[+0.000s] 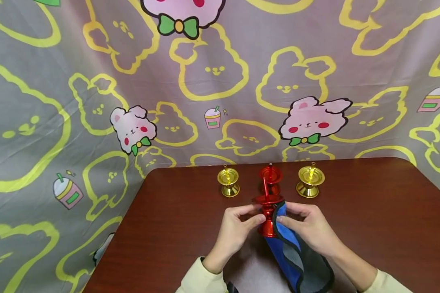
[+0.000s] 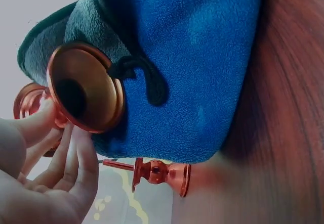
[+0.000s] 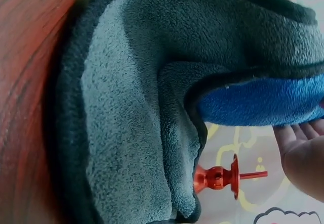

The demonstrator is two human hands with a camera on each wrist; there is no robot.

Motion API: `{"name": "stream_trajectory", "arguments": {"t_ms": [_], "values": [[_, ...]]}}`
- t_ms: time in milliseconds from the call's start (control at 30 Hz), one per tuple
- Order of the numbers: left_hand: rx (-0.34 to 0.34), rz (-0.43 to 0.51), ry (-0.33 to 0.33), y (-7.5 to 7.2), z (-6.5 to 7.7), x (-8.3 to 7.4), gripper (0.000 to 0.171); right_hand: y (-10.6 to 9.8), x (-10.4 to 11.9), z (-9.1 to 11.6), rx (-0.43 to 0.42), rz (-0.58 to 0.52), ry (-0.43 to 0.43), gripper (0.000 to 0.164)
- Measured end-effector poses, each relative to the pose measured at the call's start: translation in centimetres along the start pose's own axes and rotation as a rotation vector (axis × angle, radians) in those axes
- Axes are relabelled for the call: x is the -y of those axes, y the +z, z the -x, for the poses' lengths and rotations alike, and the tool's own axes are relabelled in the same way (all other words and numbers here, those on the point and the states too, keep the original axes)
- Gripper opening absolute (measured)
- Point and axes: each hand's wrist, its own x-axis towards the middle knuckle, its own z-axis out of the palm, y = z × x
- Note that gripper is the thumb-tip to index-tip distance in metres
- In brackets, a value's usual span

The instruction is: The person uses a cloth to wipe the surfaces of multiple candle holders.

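Over the near part of the table, my left hand [image 1: 234, 230] grips a shiny red candlestick [image 1: 267, 231] by its narrow stem, thumb on the near side. Its thin spike points up and its dish is near the top. The left wrist view looks into the hollow underside of its base [image 2: 93, 90]. My right hand [image 1: 315, 230] pinches a blue and grey cloth [image 1: 280, 252] with dark edging against the candlestick's right side. The rest of the cloth hangs down toward the table, with a dark loop [image 2: 154, 85] at its edge.
Farther back stand a second red candlestick [image 1: 275, 188] in the middle, a gold candlestick [image 1: 230, 189] to its left and another gold candlestick [image 1: 308, 190] to its right. Behind the brown table [image 1: 176, 203] hangs a patterned curtain [image 1: 212, 89].
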Motion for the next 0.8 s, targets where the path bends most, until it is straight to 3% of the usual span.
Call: {"name": "stream_trajectory", "arguments": {"t_ms": [167, 333, 400, 467, 533, 633, 800], "values": [[-0.078, -0.125, 0.042, 0.7, -0.2, 0.0, 0.02, 1.0, 0.0, 0.1, -0.087, 0.112, -0.011, 0.037], [-0.152, -0.333, 0.151, 1.4, -0.3, 0.6, 0.012, 2.1, -0.2, 0.0, -0.199, 0.351, -0.084, 0.036], [-0.155, -0.376, 0.187, 1.5, -0.4, 0.9, 0.011, 2.1, -0.4, -0.2, -0.193, 0.373, -0.078, 0.036], [-0.143, -0.368, 0.194, 1.4, -0.4, 1.0, 0.013, 1.7, -0.5, -0.4, -0.143, 0.293, -0.036, 0.036], [-0.115, -0.293, 0.17, 1.1, -0.5, 1.0, 0.016, 1.1, -0.8, -0.7, -0.09, 0.15, 0.022, 0.037], [-0.061, -0.093, 0.082, 0.5, -0.8, 0.9, 0.022, 0.0, -1.1, -1.1, -0.012, -0.114, 0.109, 0.037], [-0.024, 0.224, -0.07, 0.4, -1.0, 1.3, 0.026, -1.1, -2.2, -1.2, 0.135, -0.507, 0.116, 0.027]]}}
